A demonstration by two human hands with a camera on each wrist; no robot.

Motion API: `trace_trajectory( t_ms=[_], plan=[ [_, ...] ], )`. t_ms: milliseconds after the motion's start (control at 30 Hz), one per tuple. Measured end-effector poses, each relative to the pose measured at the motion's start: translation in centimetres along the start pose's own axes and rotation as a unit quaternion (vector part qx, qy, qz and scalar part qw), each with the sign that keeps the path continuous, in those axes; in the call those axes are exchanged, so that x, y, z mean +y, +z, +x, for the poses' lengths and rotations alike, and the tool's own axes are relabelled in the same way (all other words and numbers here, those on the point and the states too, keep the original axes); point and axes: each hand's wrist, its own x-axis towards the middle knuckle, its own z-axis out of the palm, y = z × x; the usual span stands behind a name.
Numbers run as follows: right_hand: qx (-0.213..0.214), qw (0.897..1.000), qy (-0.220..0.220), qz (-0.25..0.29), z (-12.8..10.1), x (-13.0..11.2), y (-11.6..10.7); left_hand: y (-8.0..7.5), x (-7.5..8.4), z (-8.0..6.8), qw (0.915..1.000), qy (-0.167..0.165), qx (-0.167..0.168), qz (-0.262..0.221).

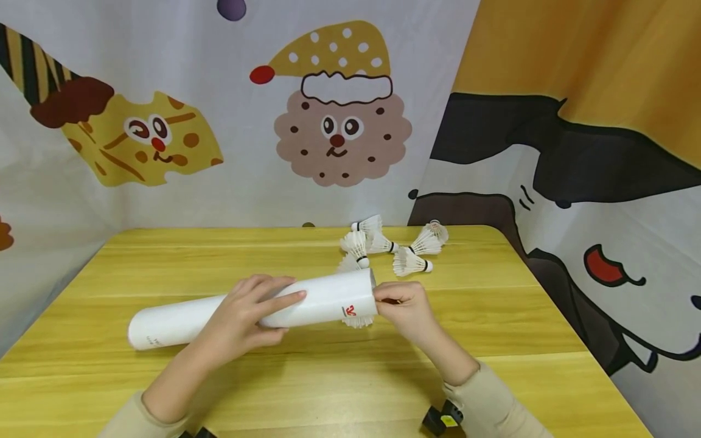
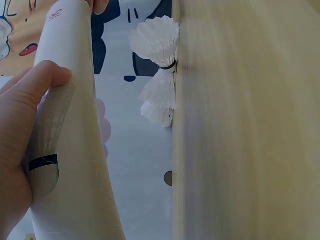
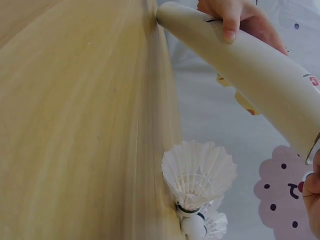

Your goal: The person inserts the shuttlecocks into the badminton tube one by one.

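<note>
Yellow wooden table (image 1: 164, 261), cartoon backdrop (image 1: 339, 121); left hand (image 1: 249, 313) gripping white tube (image 1: 323, 299), right hand (image 1: 402, 307) pinching at its open end, shuttlecocks (image 1: 394, 246) behind

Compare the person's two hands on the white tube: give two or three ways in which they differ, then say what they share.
The left hand wraps round the middle of the white tube, fingers spread along its side; the right hand works at the tube's open end, fingers bunched. The left hand covers much of the tube's wall; the right hand touches only its rim. The loose shuttlecocks on the table lie nearer the right hand. Both are bare, with beige sleeves.
</note>
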Motion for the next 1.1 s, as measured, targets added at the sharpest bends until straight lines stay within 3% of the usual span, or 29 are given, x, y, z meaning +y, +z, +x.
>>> trace_trajectory(
  t_ms=[300, 600, 933, 1100],
  plan=[
    [-0.011, 1.0, 0.015, -0.016, 0.1, -0.1, -0.7, -0.1, -0.1, 0.0, 1.0, -0.004, 0.003, 0.001],
    [0.036, 0.996, 0.042, -0.068, 0.5, 0.1, -2.0, -0.3, -0.2, -0.1, 1.0, -0.007, 0.004, 0.003],
    [0.139, 0.975, 0.11, -0.136, 1.5, -1.4, -3.3, -0.2, -0.2, -0.2, 1.0, -0.005, 0.005, 0.002],
    [0.176, 0.962, 0.117, -0.172, 1.9, -0.4, -4.6, -0.2, -0.3, -0.2, 1.0, -0.007, 0.006, -0.001]
  ],
)
